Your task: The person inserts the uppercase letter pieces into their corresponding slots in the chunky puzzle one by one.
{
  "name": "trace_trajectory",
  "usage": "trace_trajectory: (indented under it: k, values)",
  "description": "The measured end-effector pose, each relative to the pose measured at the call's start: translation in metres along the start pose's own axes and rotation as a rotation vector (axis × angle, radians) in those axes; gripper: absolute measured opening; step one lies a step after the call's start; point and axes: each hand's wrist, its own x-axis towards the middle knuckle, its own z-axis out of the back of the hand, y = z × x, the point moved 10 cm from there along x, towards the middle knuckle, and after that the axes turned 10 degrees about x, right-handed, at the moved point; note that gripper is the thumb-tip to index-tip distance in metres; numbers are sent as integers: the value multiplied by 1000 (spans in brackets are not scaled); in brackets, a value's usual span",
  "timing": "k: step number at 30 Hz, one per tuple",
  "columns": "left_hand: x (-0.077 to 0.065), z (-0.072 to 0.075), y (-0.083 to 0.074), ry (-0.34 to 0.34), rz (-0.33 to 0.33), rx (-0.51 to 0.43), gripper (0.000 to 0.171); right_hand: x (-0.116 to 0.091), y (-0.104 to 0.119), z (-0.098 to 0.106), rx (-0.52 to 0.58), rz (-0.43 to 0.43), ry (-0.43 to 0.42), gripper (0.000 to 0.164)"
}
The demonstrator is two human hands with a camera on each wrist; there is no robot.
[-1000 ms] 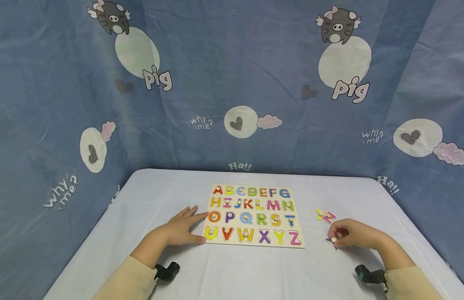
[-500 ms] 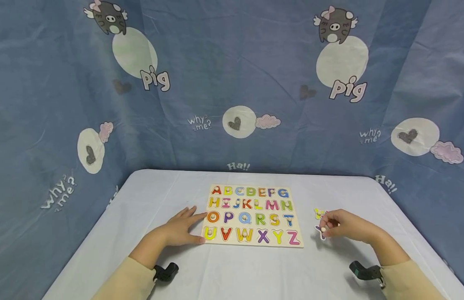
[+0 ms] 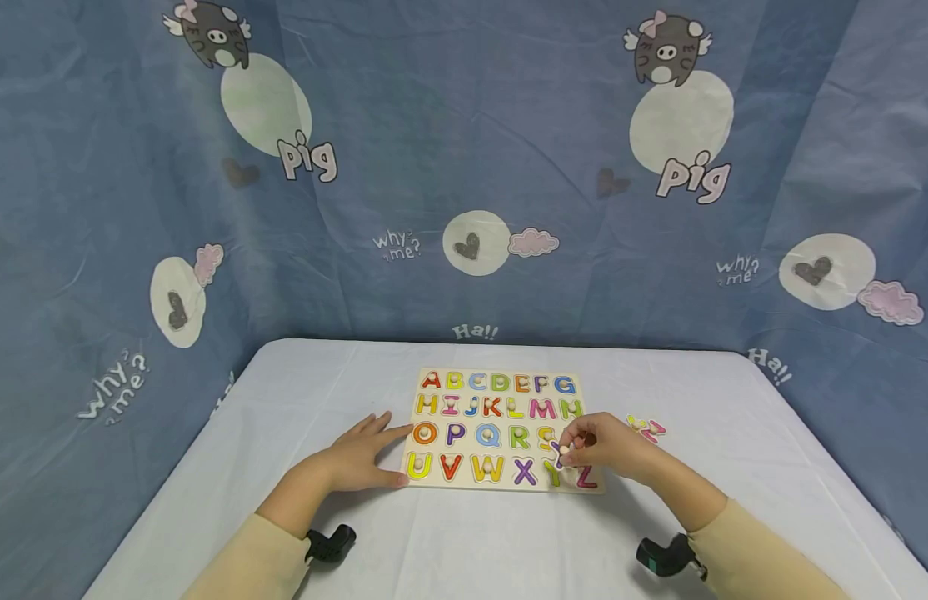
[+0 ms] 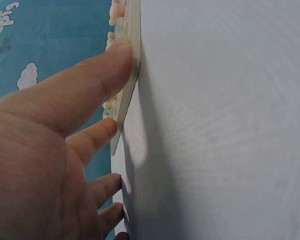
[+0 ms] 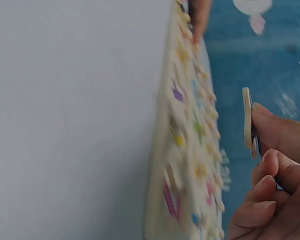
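A wooden alphabet puzzle board (image 3: pixel 470 437) lies on the table, with knobbed letters in most of its places. My left hand (image 3: pixel 362 458) rests at its left side, fingers spread; in the left wrist view the thumb (image 4: pixel 102 70) and index fingertip touch the board's edge. My right hand (image 3: pixel 612 446) pinches a purple letter puzzle piece (image 3: pixel 559 455) by its white knob, over the board's lower right, near the Y and Z places. The right wrist view shows this piece (image 5: pixel 247 117) edge-on, raised off the board. The fingers hide part of it and the T.
Right of the board, a yellow Y piece (image 3: pixel 635 422) and a pink Z-shaped piece (image 3: pixel 654 430) lie together on the white tablecloth (image 3: pixel 464 542), partly behind the right hand. A blue printed curtain (image 3: pixel 404 292) stands behind the table.
The right hand has lifted the purple letter puzzle piece from the table and carried it left, over the board. The left hand has stayed at the board's edge.
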Motion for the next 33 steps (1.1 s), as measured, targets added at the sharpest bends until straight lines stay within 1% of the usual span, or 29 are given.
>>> trace_trajectory:
  k: [2,7,10,13,17,21,27,33]
  values:
    - [-1,0,1,-2,1,-1,89,6,1,-8,-10,-4,-11,18]
    - [-1,0,1,-5,-5,-11,90,18,-1,-23,-45,-40,-75,17]
    - [-1,0,1,-4,-6,-17,90,22,0,-31,-58,-27,-94,16]
    - [-1,0,1,-4,-6,-18,90,24,-1,-40,-55,-11,-92,15]
    - [-1,0,1,-3,-2,-20,90,26,-3,-48,-51,-10,-103,16]
    - [-1,0,1,-3,8,-17,90,26,-4,-53,-81,-19,-125,18]
    - [-1,1,1,-6,5,-14,90,26,-2,-55,-209,-2,-141,19]
    - [-2,1,-1,-5,5,-12,90,28,-2,-55,-238,4,-130,20]
